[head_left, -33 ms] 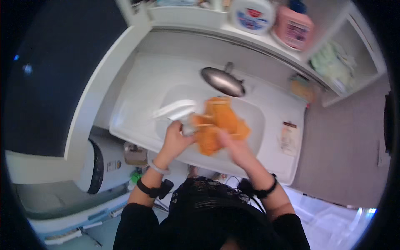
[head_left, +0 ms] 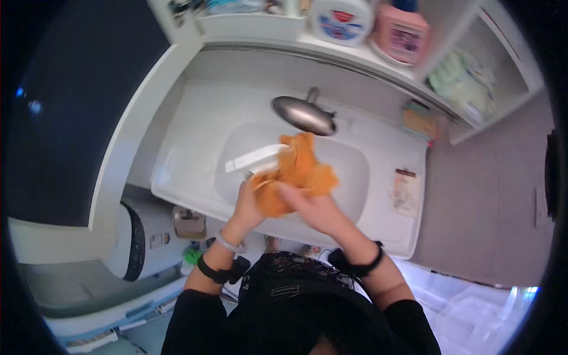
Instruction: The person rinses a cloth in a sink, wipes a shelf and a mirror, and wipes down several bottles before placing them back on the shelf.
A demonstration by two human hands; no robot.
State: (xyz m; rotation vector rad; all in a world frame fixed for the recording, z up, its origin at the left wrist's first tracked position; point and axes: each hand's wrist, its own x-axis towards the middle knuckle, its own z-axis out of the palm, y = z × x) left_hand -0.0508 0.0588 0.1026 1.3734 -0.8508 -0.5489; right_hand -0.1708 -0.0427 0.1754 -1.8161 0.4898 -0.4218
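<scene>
An orange cloth [head_left: 299,168] hangs bunched between my hands over the white sink basin [head_left: 352,177]. My right hand [head_left: 310,207] is closed on the cloth from the right, pressing it toward my left hand. My left hand [head_left: 249,204] grips a white object with a long flat arm [head_left: 254,158]. Cloth covers most of its lower part, and I cannot make out its kind. The left fingers are mostly hidden behind the cloth. Just beyond the cloth is the metal faucet [head_left: 305,115], with a broad oval top.
Shelves above the counter hold a white tub [head_left: 341,22] and a pink bottle [head_left: 401,35]. A flat packet [head_left: 406,192] lies on the counter's right side. An open cabinet door [head_left: 127,142] stands at left, above a white cylindrical tank [head_left: 151,239].
My right hand and the orange cloth have moved left, and the cloth now covers more of the white object and my left fingers. The whole view has shifted slightly.
</scene>
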